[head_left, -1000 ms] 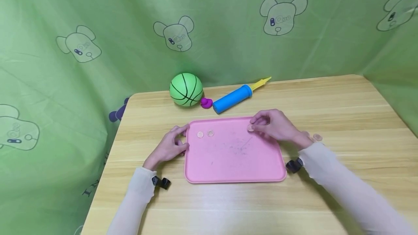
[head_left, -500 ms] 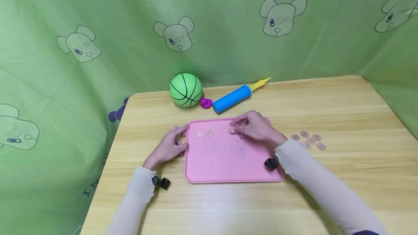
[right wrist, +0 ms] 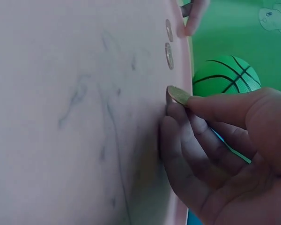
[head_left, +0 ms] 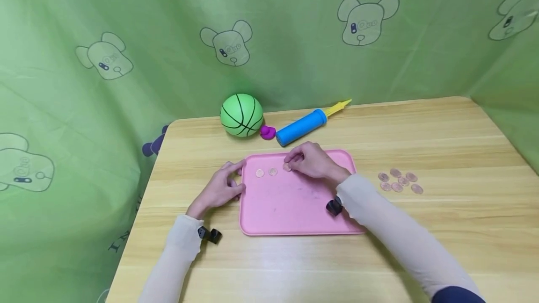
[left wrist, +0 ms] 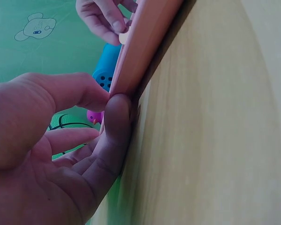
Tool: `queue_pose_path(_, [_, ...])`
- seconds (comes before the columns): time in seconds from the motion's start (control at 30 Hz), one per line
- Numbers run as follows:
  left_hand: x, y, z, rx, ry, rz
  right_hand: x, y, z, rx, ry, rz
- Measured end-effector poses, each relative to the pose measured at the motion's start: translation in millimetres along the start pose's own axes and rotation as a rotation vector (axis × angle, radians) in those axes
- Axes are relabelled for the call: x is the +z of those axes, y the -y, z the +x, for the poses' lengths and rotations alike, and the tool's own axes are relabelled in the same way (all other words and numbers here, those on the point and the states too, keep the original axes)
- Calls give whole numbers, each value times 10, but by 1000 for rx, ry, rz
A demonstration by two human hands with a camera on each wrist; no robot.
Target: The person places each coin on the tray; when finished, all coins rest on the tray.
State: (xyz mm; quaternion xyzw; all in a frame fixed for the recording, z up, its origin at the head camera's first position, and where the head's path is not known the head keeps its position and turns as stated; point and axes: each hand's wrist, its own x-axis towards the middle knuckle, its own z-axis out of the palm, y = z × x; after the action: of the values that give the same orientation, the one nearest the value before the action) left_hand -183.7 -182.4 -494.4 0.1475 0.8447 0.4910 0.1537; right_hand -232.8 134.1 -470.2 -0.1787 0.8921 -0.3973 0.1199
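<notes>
Centrally, one pink tray, shallow and rimmed, with dark scuffs on its floor, lying flat on a wood-grain table. On the tray, near its upper-left corner: two copper-toned coins, flat, side by side and apart. Just right of these, upper centre of the tray: one held coin, tilted, pinched between the thumb and fingertips of the right hand; whether its lower edge touches the tray cannot be told. Left of centre in the head view: the left hand, thumb and fingers bent about the tray's left edge, gripping it, with one fingertip against the outer wall in the left wrist view. At right of the frame, on bare table beyond the tray: a loose cluster of seven coins, some close together. Above the tray, left to right: one green ball with black seam lines; one small purple duck, just beside it; one blue pump with a yellow nozzle, lying aslant, nozzle towards the upper right. On the forearms: pale sleeves, each with a small black device at the wrist. Behind, across the upper frame: a green curtain, printed with outlined animal heads.
</notes>
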Motion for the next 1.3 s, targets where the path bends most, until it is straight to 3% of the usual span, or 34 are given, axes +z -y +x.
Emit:
queue_pose_path(0.8, [8, -6, -2, 0, 0, -3, 108, 14, -44, -1, -13, -66])
queue_pose_path(1.0, [14, 5, 4, -16, -5, -14, 89, 9, -61, 4, 0, -36])
queue_pose_path(1.3, [-1, 4, 8, -24, -5, -24, -74, 14, -301, -31, -28, -20])
